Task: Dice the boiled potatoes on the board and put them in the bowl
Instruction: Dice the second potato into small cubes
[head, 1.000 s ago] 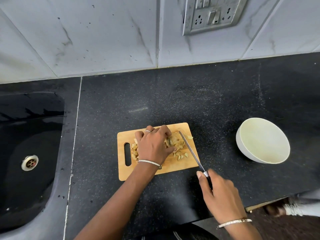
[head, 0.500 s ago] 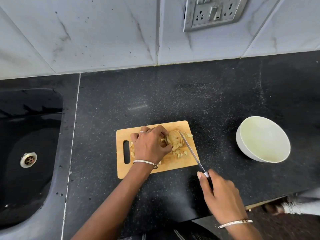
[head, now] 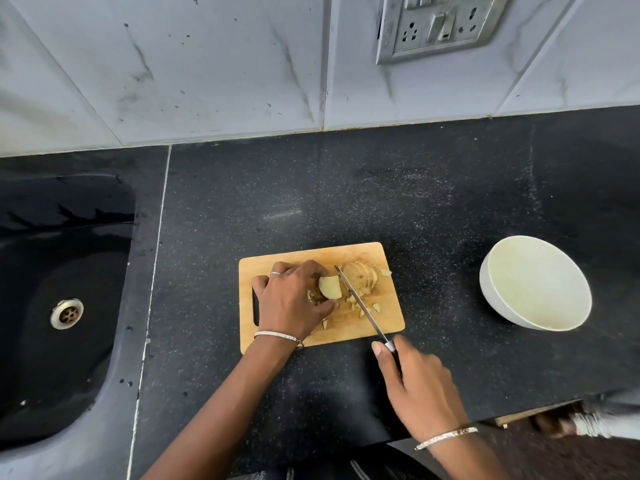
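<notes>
A wooden cutting board (head: 360, 252) lies on the black counter. My left hand (head: 294, 299) holds a pale potato piece (head: 329, 287) against the board. Just right of it stands the knife (head: 360, 303), its blade running diagonally across the board, and my right hand (head: 415, 382) grips its handle at the board's front right corner. Sliced potato (head: 360, 275) sits right of the blade, and several small diced bits (head: 367, 308) lie around it. The white bowl (head: 535, 284) stands to the right, and I see nothing inside it.
A black sink (head: 65, 306) with a metal drain is set into the counter at the left. A tiled wall with a socket plate (head: 440, 24) rises behind. The counter's front edge runs below my right hand, with floor visible at the lower right.
My left hand shifted left on the board and now exposes a larger potato piece. The knife blade moved left to sit against that piece. The bowl stays put.
</notes>
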The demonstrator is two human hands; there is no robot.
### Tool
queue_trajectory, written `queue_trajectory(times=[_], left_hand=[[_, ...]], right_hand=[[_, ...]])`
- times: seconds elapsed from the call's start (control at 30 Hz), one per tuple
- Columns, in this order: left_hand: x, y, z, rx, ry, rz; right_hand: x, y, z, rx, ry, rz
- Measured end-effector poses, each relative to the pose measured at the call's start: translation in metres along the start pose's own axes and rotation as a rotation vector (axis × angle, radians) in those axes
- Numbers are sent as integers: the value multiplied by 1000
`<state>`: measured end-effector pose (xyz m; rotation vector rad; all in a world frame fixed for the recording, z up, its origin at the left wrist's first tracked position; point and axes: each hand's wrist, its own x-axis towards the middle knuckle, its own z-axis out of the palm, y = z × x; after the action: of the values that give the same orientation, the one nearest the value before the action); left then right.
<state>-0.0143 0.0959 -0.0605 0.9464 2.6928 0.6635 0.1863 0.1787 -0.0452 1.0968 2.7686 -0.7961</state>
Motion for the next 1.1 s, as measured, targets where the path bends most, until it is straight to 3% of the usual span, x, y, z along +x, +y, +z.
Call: queue_trajectory(times=[0.57,1.1], left_hand=[[-2,-1,10,6,55,22],[4,-4,17,-194,14,-8]], right_hand=[[9,-23,19,21,-46,7],[12,-24,24,8,-26,-3]])
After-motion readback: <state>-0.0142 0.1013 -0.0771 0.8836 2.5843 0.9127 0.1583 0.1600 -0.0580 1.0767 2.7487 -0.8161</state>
